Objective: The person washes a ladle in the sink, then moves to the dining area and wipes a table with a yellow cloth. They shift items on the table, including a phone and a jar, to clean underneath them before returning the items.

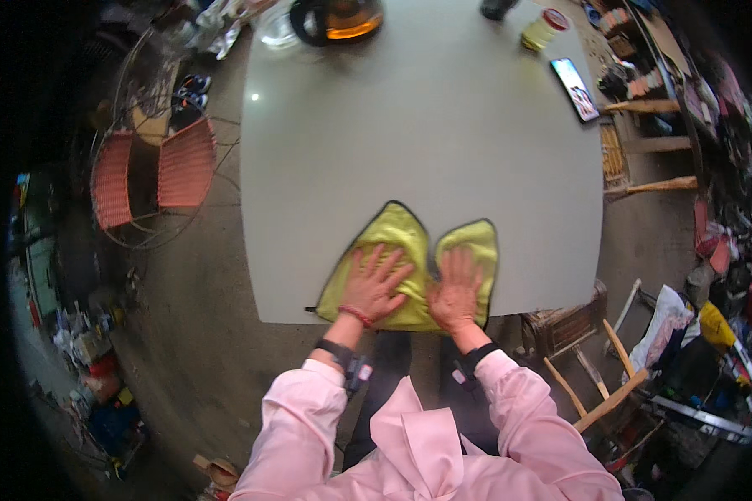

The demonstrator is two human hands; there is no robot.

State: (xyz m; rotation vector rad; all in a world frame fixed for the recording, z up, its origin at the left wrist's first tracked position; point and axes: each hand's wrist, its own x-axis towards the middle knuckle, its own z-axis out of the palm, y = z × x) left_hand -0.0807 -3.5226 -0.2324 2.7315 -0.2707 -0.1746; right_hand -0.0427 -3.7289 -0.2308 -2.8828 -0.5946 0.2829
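Note:
A yellow-green cloth with a dark edging lies on the near edge of a pale grey table. My left hand rests flat on the cloth's left part, palm down with fingers spread. On the right part, my right hand also presses flat, its fingers slightly blurred and pointing away from me. A fold or gap splits the cloth's far side between the two hands. Neither hand grips the fabric. Part of the cloth is hidden under my palms.
On the table's far side stand a glass pot with amber liquid and a red-lidded jar. A lit smartphone lies by the right edge. Red woven chair at left; wooden stool and clutter at right.

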